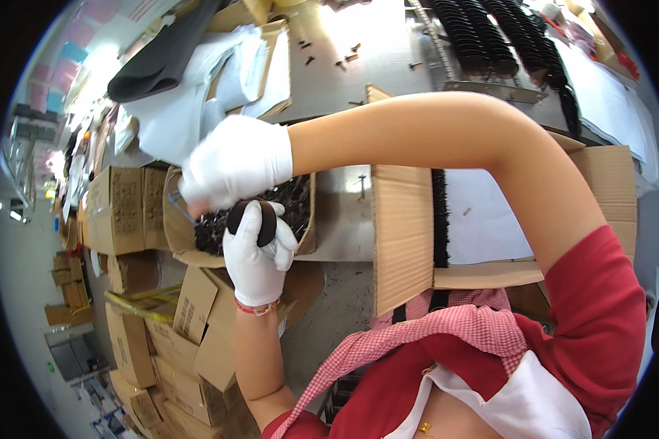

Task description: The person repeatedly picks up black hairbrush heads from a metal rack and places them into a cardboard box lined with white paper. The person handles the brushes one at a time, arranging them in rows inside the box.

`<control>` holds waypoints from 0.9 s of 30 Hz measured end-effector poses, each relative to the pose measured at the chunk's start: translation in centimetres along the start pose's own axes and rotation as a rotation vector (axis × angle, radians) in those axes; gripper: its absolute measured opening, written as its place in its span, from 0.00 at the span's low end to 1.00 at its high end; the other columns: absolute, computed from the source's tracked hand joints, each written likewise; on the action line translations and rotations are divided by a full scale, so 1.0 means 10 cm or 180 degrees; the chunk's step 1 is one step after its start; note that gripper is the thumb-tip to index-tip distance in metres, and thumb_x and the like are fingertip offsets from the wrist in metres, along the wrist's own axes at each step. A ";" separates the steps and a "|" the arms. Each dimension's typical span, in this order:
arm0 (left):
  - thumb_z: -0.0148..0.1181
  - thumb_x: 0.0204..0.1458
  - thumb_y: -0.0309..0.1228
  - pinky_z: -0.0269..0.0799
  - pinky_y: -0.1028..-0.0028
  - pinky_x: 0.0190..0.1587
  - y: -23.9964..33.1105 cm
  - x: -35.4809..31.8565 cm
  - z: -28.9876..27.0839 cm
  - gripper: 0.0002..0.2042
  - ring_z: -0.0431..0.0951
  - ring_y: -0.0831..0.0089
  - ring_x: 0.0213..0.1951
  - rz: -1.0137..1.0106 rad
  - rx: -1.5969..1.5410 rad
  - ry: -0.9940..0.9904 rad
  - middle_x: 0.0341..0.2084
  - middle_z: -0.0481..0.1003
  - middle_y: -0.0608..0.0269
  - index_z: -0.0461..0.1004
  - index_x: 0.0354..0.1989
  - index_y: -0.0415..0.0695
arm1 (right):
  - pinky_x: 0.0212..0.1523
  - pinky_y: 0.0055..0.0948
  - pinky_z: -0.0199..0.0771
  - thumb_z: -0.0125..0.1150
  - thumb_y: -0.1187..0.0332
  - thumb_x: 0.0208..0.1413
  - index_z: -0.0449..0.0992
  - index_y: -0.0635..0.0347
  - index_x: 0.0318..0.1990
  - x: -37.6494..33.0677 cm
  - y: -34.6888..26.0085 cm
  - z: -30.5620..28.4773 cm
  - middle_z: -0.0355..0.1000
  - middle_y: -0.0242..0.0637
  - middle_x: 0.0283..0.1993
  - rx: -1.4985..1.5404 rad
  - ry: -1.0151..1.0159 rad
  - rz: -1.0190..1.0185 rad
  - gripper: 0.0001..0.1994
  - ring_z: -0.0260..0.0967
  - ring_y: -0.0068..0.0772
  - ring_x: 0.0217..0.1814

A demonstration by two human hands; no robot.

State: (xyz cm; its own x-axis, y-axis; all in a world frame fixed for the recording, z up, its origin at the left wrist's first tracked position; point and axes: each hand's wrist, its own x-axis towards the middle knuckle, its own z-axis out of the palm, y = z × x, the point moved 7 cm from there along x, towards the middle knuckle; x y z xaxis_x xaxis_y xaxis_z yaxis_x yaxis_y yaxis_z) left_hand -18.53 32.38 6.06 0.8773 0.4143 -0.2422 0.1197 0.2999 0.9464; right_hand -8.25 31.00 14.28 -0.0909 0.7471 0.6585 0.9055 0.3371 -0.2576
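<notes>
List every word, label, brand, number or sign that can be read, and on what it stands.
No text reads clearly enough to quote.
Carton at the left: dark print, too small to read.
Leaning cardboard panel, lower left: dark print, too small to read.
Pink and blue sheets, upper left: too blurred to tell.
Dark round piece in the left hand: no lettering shows.

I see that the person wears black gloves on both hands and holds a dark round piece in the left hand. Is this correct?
Not fully: the gloves are white, not black, as the head view shows. The left hand does hold a dark round piece.
</notes>
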 end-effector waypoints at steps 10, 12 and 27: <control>0.56 0.63 0.30 0.57 0.83 0.21 0.52 -0.07 0.09 0.09 0.63 0.89 0.18 0.0114 0.2638 0.0275 0.17 0.69 0.75 0.79 0.44 0.39 | 0.48 0.36 0.74 0.63 0.53 0.58 0.79 0.58 0.49 -0.29 0.13 -0.71 0.78 0.43 0.43 0.0970 -0.0645 0.1232 0.19 0.76 0.41 0.47; 0.59 0.61 0.30 0.64 0.77 0.24 0.64 0.10 0.43 0.09 0.69 0.80 0.19 0.0359 0.3193 -0.0053 0.18 0.73 0.67 0.78 0.40 0.36 | 0.44 0.34 0.73 0.66 0.59 0.55 0.78 0.59 0.46 -0.60 -0.05 -1.01 0.77 0.41 0.39 0.0901 -0.0781 0.1004 0.16 0.75 0.38 0.42; 0.55 0.59 0.41 0.71 0.60 0.55 -0.47 0.75 3.08 0.21 0.77 0.52 0.50 0.1166 0.5911 -0.3707 0.48 0.77 0.48 0.70 0.56 0.41 | 0.41 0.32 0.76 0.66 0.77 0.50 0.79 0.59 0.37 -4.69 0.21 -1.07 0.75 0.39 0.36 -0.0827 0.1644 0.3537 0.06 0.75 0.41 0.39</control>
State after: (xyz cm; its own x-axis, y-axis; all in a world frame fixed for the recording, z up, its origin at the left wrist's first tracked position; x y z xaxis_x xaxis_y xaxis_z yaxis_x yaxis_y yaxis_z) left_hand 1.81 7.61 6.37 0.6799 -0.5064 -0.5303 -0.5076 -0.8470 0.1580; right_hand 2.32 -9.49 -9.61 0.8933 0.2233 0.3899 0.4485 -0.4974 -0.7426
